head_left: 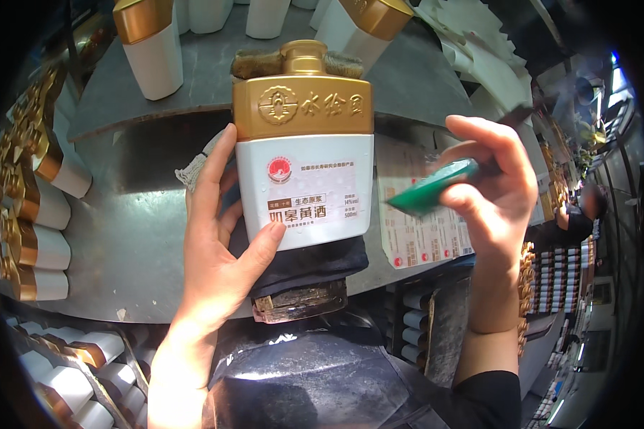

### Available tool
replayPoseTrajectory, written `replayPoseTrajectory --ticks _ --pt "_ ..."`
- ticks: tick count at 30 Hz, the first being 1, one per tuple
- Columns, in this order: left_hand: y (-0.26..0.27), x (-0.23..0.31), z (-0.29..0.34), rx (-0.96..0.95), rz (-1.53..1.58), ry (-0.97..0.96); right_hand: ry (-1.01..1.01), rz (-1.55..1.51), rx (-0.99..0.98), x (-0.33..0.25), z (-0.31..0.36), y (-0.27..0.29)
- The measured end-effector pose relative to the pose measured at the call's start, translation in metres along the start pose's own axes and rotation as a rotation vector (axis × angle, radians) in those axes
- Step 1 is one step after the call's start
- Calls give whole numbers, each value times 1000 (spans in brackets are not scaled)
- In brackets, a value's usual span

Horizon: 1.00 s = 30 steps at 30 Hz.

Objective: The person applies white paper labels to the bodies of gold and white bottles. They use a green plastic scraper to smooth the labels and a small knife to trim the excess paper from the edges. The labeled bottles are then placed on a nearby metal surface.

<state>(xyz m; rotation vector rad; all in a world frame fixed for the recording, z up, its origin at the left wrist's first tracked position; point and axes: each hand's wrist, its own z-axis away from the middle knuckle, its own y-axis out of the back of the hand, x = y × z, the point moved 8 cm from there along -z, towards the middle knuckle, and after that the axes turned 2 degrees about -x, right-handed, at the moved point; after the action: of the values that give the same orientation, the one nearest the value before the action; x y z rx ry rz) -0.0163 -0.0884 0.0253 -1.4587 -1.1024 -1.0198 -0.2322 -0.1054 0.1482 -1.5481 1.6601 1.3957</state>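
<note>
A white flat bottle (308, 186) with a gold shoulder and neck lies tilted back in front of me, its printed transfer label facing up. Water droplets dot its white face. My left hand (218, 236) grips the bottle's left side, thumb across the lower front and fingers along the edge. To the right of the bottle, my right hand (490, 186) pinches a green scraper (433, 187), slightly blurred and apart from the bottle. Under the bottle's lower end sits a dark folded cloth (315, 268) on a support. A rolled brown cloth (257, 64) lies behind the bottle's neck.
A sheet of printed labels (426, 239) lies on the grey table (122, 250) at right. More white-and-gold bottles (150, 57) stand at the back, with stacks (43, 243) at left. Crumpled white paper (472, 50) is at back right. A whitish rag (193, 168) lies behind my left fingers.
</note>
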Motion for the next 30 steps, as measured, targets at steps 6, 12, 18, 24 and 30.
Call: replayPoseTrajectory --ticks 6,12,18,24,30 --pt "4 -2 -3 -65 36 14 660 756 -318 -24 0 -88" --pt "-1 -3 0 -34 -15 -82 593 633 -189 -29 -10 -57" --pt "-6 -2 -3 -18 -16 -15 436 508 -475 -12 39 -58" --pt "-1 -2 -2 -20 -17 -53 584 765 -185 -2 19 -41" --pt "17 -1 0 22 -2 -104 567 617 -153 -14 3 -45"
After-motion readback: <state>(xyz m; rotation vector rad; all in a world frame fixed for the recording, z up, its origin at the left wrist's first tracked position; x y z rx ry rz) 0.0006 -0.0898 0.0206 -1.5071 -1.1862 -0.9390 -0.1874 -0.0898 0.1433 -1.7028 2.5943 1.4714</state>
